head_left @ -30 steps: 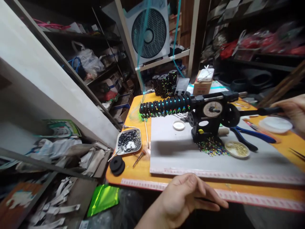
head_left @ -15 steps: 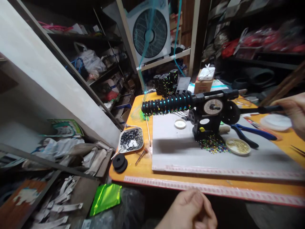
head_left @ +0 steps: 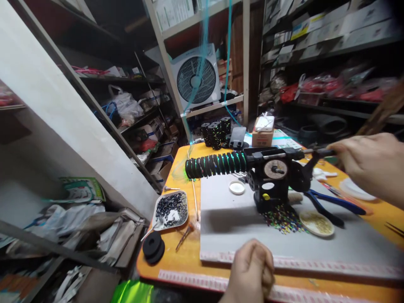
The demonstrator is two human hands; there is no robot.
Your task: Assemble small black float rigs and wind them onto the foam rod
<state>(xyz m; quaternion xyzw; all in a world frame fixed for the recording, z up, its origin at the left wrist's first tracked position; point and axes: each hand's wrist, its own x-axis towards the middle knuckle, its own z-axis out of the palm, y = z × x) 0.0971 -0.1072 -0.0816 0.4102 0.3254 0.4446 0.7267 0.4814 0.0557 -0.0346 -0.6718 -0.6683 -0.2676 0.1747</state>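
Note:
My right hand [head_left: 372,162] is closed around the crank handle [head_left: 325,152] of a small black hand-cranked machine [head_left: 271,187]. A row of black discs [head_left: 216,164] with shiny blue-green strands and small coloured bits sits on the machine's shaft, pointing left. My left hand [head_left: 252,267] is a closed fist above the front edge of the grey board [head_left: 225,242], apart from the machine. Whatever its fingers may hold is hidden. Small multicoloured pieces [head_left: 284,219] lie in a pile at the machine's foot, beside a round dish [head_left: 317,223] of gold-coloured bits.
Blue-handled pliers [head_left: 337,204] lie right of the machine. A white tray [head_left: 170,210] of dark pieces and black foam-like discs [head_left: 153,249] are at the left. Behind stand stacked black spools [head_left: 215,134], a small box [head_left: 262,138] and a fan [head_left: 196,80]. Thin blue-green strands [head_left: 227,54] hang down.
My right hand has swung the crank handle up and inward, towards the machine. The discs' shiny strands look different. My view has tilted up, and my left hand is now over the board's edge.

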